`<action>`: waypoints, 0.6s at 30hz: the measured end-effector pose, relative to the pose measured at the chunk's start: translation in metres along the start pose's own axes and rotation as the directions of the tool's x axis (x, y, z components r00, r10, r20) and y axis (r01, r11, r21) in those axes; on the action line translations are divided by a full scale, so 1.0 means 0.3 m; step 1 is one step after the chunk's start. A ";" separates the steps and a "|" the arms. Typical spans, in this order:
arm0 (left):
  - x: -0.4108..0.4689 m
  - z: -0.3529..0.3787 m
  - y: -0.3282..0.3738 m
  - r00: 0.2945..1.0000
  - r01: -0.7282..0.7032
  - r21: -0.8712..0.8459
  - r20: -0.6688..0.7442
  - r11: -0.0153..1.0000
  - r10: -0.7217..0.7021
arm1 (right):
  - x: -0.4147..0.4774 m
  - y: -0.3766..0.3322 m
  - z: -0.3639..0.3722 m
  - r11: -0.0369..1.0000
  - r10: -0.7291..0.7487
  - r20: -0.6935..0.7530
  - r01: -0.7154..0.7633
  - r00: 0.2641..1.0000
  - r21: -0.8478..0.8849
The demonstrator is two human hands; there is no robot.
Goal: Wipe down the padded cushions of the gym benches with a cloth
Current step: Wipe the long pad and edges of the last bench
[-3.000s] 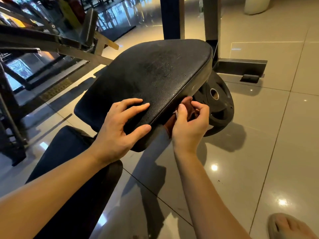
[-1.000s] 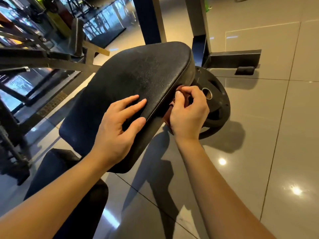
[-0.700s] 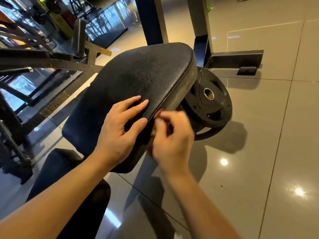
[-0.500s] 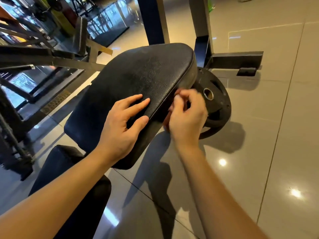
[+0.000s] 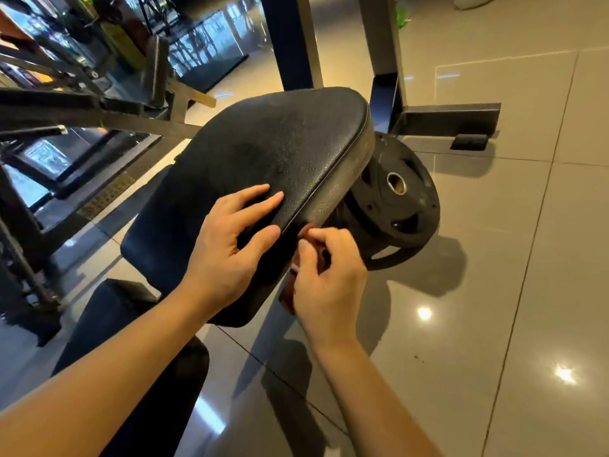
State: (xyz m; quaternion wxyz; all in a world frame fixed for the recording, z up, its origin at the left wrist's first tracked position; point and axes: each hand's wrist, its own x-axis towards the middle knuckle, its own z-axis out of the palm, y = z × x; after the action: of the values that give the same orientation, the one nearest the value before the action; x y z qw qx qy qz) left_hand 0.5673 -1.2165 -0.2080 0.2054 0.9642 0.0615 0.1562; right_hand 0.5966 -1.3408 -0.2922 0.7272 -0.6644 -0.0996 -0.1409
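We see a black, grain-patterned cushion [image 5: 280, 153]; a reddish-brown cloth [image 5: 286, 300]; a black weight plate [image 5: 408, 212]; beige floor tiles [image 5: 527, 291].

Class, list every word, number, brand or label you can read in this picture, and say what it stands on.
No text here can be read.
Weight plate: any raised marks on its face are too dark and blurred to read.
Black cushion: no label shows.
Background machines: too blurred to tell.

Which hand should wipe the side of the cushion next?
Probably the right hand: it grips the cloth right against the side edge of the cushion. The left hand holds no cloth; it rests flat on top.
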 end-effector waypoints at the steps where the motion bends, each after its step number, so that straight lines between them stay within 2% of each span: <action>1: 0.003 0.000 -0.003 1.000 -0.001 -0.006 0.005 1.000 0.001 | -0.074 -0.015 0.003 1.000 -0.010 0.050 0.010 0.999 0.005; 4: 0.005 -0.004 -0.002 1.000 -0.017 -0.022 0.008 1.000 0.017 | -0.030 -0.009 -0.001 0.995 -0.086 0.037 0.087 0.996 -0.044; 7: 0.000 0.000 0.000 1.000 0.003 -0.022 0.022 1.000 -0.003 | 0.219 0.042 -0.022 0.987 -0.043 -0.137 0.021 0.990 -0.157; 9: -0.004 -0.001 -0.003 1.000 0.021 -0.030 0.023 0.999 -0.020 | 0.250 0.040 -0.027 0.986 -0.020 -0.159 -0.006 0.987 -0.165; 15: 0.005 -0.001 -0.009 1.000 0.016 -0.064 0.013 0.998 -0.015 | -0.215 -0.046 0.005 1.000 -0.005 0.124 0.007 0.992 -0.012; 16: 0.004 -0.002 -0.007 1.000 0.015 -0.065 0.016 0.998 -0.014 | -0.192 -0.031 0.009 1.000 -0.009 0.121 0.010 0.993 -0.008; 18: 0.006 -0.005 -0.006 1.000 0.016 -0.060 0.024 0.998 -0.014 | -0.068 0.002 0.006 0.999 0.019 0.016 -0.018 1.000 -0.033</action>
State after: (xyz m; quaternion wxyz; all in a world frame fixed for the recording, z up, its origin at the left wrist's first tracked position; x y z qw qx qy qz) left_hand 0.5683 -1.2139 -0.2069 0.2363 0.9588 0.0616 0.1448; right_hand 0.5778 -1.3376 -0.2992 0.7164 -0.6785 -0.0968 -0.1305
